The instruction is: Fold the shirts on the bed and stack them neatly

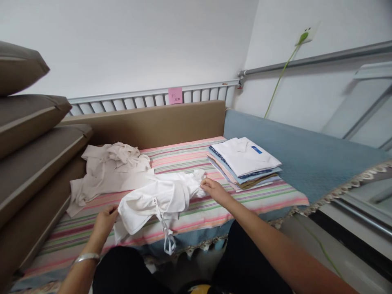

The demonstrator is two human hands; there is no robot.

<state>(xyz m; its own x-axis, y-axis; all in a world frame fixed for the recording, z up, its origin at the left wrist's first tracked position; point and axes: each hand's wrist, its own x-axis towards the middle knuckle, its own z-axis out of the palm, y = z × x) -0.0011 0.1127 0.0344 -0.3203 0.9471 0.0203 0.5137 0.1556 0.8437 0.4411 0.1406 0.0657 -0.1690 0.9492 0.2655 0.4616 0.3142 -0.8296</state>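
A white garment [159, 196] with long ties lies crumpled across the striped cloth [180, 153] in front of me; I cannot make out its exact kind. At its left end my left hand [105, 220] pinches the fabric edge. My right hand [214, 191] grips the gathered end on the right with closed fingers. The ties [168, 237] hang over the front edge of the seat. Behind and left of the white garment, touching it, lies a rumpled beige garment [113, 171]. To the right of my right hand rests a stack of folded shirts [245, 157], a white one on top.
Brown cushions [36, 163] are piled at the left. A brown backrest [165, 126] stands before a white radiator [147, 100] with a pink note [175, 95]. Blue fabric [290, 147] covers the right side. A green cord [280, 79] runs down from a wall socket.
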